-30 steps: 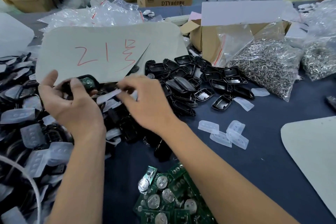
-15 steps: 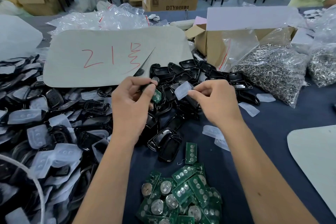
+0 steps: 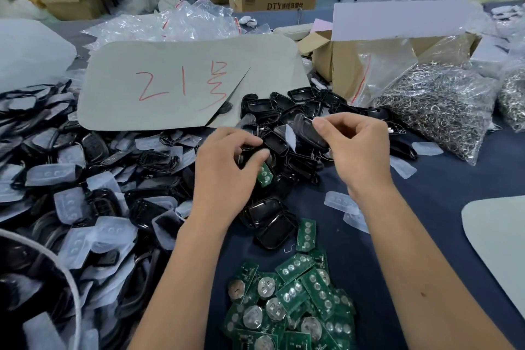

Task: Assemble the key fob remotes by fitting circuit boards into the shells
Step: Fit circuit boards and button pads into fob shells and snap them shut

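My left hand [image 3: 227, 162] grips a black shell half with a green circuit board [image 3: 264, 175] sticking out below the fingers. My right hand [image 3: 358, 148] pinches another black shell piece [image 3: 308, 131] with a translucent white button pad [image 3: 290, 137] at its lower edge, held just right of the left hand. Below my arms lies a heap of green circuit boards [image 3: 292, 301] with round coin cells. Empty black shells [image 3: 301, 99] are piled behind my hands.
A big pile of black shells and white pads [image 3: 74, 207] covers the left. A grey card with red writing [image 3: 184, 85] lies behind it. Bags of metal rings [image 3: 437, 111] and a cardboard box [image 3: 341, 62] stand at the right. Loose pads [image 3: 339, 202] lie on the blue cloth.
Both hands have come together at the middle from the left pile. The right hand now holds a black shell piece together with the white pad it picked up.
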A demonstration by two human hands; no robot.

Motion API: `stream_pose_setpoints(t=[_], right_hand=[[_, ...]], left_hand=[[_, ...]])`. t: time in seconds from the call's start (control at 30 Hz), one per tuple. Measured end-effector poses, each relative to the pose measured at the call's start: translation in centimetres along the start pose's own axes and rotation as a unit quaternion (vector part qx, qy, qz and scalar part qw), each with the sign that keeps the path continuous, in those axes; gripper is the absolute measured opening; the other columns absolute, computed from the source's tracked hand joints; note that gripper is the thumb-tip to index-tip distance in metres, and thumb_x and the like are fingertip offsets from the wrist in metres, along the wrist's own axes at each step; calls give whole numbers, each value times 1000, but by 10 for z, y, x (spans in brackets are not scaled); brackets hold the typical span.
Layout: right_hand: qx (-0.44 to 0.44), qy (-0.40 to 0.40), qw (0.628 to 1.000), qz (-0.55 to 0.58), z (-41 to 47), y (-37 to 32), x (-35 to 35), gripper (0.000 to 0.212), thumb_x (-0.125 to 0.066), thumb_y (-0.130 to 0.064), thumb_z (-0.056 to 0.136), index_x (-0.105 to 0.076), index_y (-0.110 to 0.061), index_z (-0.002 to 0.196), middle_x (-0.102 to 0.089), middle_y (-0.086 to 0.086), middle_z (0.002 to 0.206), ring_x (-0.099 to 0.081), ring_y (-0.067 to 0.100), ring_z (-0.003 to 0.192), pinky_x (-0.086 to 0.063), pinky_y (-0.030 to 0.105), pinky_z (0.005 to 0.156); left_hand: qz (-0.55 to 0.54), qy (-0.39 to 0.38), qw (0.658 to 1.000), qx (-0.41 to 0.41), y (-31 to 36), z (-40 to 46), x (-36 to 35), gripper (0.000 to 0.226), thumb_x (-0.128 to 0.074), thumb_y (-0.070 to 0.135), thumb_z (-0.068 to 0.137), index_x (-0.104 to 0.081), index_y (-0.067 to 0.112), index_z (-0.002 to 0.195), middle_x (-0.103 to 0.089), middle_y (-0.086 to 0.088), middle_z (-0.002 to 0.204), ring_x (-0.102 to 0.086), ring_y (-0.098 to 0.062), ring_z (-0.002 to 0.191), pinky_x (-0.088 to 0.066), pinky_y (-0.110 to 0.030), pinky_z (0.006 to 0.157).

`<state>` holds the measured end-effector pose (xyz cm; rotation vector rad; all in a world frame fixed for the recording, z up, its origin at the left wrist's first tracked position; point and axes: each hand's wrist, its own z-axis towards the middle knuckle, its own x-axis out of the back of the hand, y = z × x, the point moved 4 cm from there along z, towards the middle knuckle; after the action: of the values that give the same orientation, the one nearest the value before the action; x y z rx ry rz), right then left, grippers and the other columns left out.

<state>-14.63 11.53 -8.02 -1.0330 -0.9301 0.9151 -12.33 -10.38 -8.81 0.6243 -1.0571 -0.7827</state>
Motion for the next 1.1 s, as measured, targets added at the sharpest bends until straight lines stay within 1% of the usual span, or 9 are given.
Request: stream_pose_setpoints(t=[0.07,0.17,0.33,0.4,0.57,0.8,0.87,0.97,1.1], right_hand=[[1,-31,998,57,-3,-4,-8,11,-81,-23,88,-82,-27,78,-74,-8,68,-59,0,55,-45,13,55],[2,-49,991,125,-9,-9,-23,7,-80,-20,89,-82,-20,83,-74,-6,69,-58,1,54,-42,11,54],[0,-97,981,166,-20,-14,-43,10,-77,-13,92,-78,-19,85,-75,-4,74,-61,0,62,-48,15,61],[-23,-141,976,164,-20,-13,-46,10,-78,-11,91,-78,-19,86,-75,1,80,-64,6,70,-52,21,68],[-94,-181,943,262,-24,-11,-49,20,-71,6,91,-75,-9,103,-80,13,98,-77,24,88,-64,39,82],[-100,-149,940,289,-24,-5,-47,25,-73,8,85,-74,-9,104,-77,11,86,-67,32,84,-54,47,82],[-107,-153,934,304,-24,-4,-47,26,-77,1,80,-74,-9,104,-76,10,84,-64,33,82,-51,45,80],[-111,-162,928,317,-24,-5,-46,31,-79,-3,77,-73,-9,107,-77,8,83,-66,22,72,-54,32,71],[-60,-148,965,209,-22,-7,-44,26,-76,2,90,-73,-8,113,-81,9,95,-77,25,89,-63,36,83]], left_hand=[[-93,23,995,22,3,1,1,6,-78,24,90,-77,29,93,-73,11,91,-67,-7,81,-51,-18,69],[-226,-9,972,63,9,0,-5,4,-75,18,94,-79,20,96,-78,0,82,-74,-19,74,-58,-26,66],[-376,9,919,118,12,-2,-6,12,-73,3,93,-77,14,95,-78,-9,81,-72,-17,70,-55,-19,60],[-379,7,915,139,7,-1,-3,14,-71,3,94,-78,15,96,-76,-4,77,-67,-11,64,-48,-13,51],[-322,-16,938,129,5,0,-2,25,-68,6,97,-81,27,92,-76,2,76,-64,-6,65,-48,-14,55],[-298,-39,944,139,4,0,-11,16,-64,12,101,-77,20,95,-77,-4,85,-67,-16,78,-54,-27,64],[-307,-56,939,146,4,0,-12,17,-62,13,103,-76,19,95,-76,-8,87,-68,-19,81,-58,-33,68],[-322,-62,934,144,5,0,-11,15,-62,15,102,-75,16,96,-77,-15,93,-69,-27,85,-60,-50,85],[-242,-8,966,95,6,2,-6,12,-68,12,99,-71,19,89,-72,-4,82,-62,-15,73,-53,-39,74]])
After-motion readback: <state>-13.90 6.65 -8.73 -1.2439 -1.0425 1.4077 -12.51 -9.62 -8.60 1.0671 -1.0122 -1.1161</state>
